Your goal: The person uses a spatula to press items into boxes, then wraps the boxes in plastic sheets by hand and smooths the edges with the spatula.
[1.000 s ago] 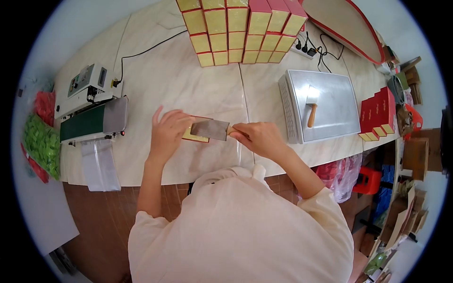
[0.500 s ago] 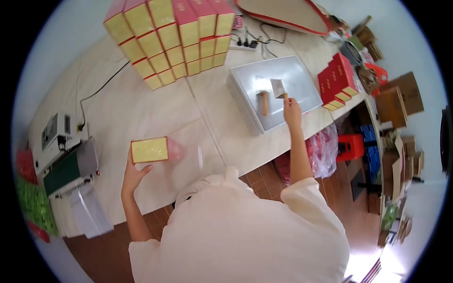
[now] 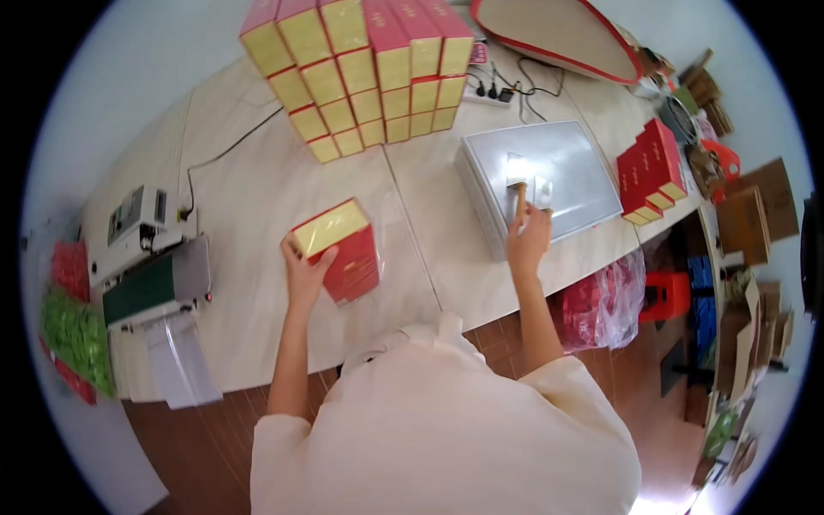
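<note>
My left hand point(image 3: 307, 273) grips a red box point(image 3: 350, 266) by its left side and front; its yellow end faces up, and clear film sticks out at its right. Near the front edge of a grey metal plate-topped box point(image 3: 575, 159), my right hand point(image 3: 530, 245) is closed around the wooden handle of a scraper point(image 3: 520, 199). A second scraper point(image 3: 543, 190) lies close beside it, its handle partly hidden by my fingers. Which of the two handles bears my full grip is hard to make out.
Stacked red and yellow boxes point(image 3: 356, 81) stand at the back; more red boxes point(image 3: 651, 176) are at right. A machine with a green belt point(image 3: 142, 292) sits at left. Cables run from a power strip point(image 3: 489, 93). Bagged red items point(image 3: 605, 300) lie below the table edge.
The view has shifted left. My left hand has brought the box rightward and tilted it so its red side shows. My right hand has drawn back slightly toward the left scraper's handle.
</note>
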A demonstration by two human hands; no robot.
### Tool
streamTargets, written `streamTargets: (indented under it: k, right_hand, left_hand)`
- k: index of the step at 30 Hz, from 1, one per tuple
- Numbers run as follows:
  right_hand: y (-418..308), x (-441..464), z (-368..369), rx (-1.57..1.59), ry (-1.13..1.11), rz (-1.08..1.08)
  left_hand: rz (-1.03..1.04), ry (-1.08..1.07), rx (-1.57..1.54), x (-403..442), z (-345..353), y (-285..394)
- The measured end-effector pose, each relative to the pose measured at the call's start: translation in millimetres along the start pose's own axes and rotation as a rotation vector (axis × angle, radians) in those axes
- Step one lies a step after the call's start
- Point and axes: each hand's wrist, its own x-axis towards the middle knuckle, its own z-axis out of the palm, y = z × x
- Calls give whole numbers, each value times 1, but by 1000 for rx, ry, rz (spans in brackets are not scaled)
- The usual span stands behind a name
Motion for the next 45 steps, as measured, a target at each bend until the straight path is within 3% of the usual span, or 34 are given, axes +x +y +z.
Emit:
streamTargets:
  k: [4, 6, 7, 9, 12, 15, 16, 21, 26, 31, 38, 40, 42, 44, 45]
  right_hand:
    - [-92, -49, 6, 627, -486, -60]
    - [-132, -75, 1, 929, -772, 52]
    - [-150, -86, -7, 933, -786, 44]
    - [-178, -99, -23, 1093, -706, 229]
    - [-170, -93, -22, 1069, -734, 277]
    - [-166, -91, -15, 984, -621, 290]
    - [-165, -89, -13, 955, -537, 317]
    - [-162, -84, -23, 881, -667, 309]
    - [-183, -82, -28, 1106, -646, -158]
    - [-200, -98, 15, 1242, -664, -259]
    - [-199, -109, 38, 972, -670, -393]
    - [-194, -96, 19, 937, -661, -407]
    - [-179, -74, -3, 710, -720, -521]
    - [-144, -53, -1, 565, -609, -520]
    - [-118, -44, 10, 493, -499, -408]
  left_hand:
    - [-15, 73, 13, -13, 40, 19]
    - [82, 48, 101, -29, 52, 32]
    - [81, -13, 50, -39, 56, 31]
    - [71, -111, -79, -58, 59, 30]
    - [31, -219, -335, -80, 55, 40]
    - [19, -334, -325, -92, 58, 30]
    - [17, -320, -329, -91, 59, 26]
    - [-119, -14, -291, -58, 49, 23]
    - [4, -52, -317, -68, 17, 50]
    - [-11, 184, -236, -66, -6, 37]
    - [-129, 138, -211, -61, -19, 8]
    - [-61, 148, -224, -57, -19, 16]
    - [16, 196, -168, -53, -18, 25]
    - [94, 245, -119, -50, -19, 40]
    - [157, 234, 56, -50, -23, 51]
